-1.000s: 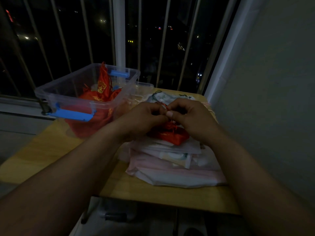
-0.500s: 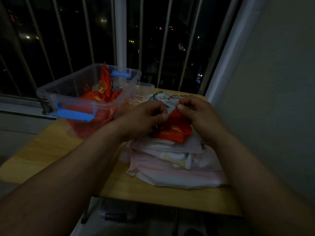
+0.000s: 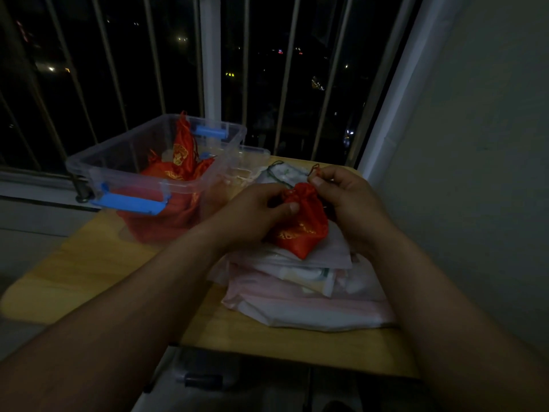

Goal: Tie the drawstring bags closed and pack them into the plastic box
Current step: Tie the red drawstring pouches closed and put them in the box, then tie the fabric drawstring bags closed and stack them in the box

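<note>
The red drawstring bag point(image 3: 303, 221) sat on the stack of pale folded cloth point(image 3: 309, 295), neck gathered. Your left hand point(image 3: 255, 217) gripped its neck between thumb and fingers; your right hand point(image 3: 347, 200) pinched the cord end just above it. The plastic box point(image 3: 154, 171), left on the bench point(image 3: 89, 263), held more red bags point(image 3: 181, 156).

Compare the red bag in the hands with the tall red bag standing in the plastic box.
The held red bag is outside the plastic box, over the pale fabric stack; the tall red bag is inside. The held one is pinched by the left hand and right hand; the tall one stands untouched, poking above the rim. Both are red with gold print.
</note>
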{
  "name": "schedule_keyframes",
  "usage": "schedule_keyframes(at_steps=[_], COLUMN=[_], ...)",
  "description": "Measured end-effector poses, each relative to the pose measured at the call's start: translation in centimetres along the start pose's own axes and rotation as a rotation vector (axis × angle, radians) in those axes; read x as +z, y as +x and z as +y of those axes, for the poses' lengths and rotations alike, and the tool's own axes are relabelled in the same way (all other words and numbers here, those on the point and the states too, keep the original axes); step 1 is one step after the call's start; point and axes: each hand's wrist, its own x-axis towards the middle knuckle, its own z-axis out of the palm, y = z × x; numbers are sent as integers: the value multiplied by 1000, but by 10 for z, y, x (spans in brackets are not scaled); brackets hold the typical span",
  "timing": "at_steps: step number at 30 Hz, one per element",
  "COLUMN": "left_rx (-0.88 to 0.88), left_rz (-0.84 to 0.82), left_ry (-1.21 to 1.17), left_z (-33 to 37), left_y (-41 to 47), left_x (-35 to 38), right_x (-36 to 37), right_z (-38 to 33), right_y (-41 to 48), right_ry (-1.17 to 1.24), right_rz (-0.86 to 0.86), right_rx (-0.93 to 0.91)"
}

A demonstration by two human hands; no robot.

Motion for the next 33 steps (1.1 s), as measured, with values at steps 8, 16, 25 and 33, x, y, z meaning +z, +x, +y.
schedule_keyframes(at_steps=[8,16,25,33], left_rx=[-69,-209,-419,-456], left_rz=[234,418,523,448], left_ry=[-103,-206,-722,-719], left_z=[1,-7,-6,-5], left_y=[2,5,3,7], left_x=[2,4,5,0], right_x=[1,4,36,106], right_z=[2,-13,-49,-93], right_y=[-5,-11,19,95], right_ry=[-98,-118,208,315], right_rz=[-164,-423,-45,-28], right_rx=[186,246,230,201])
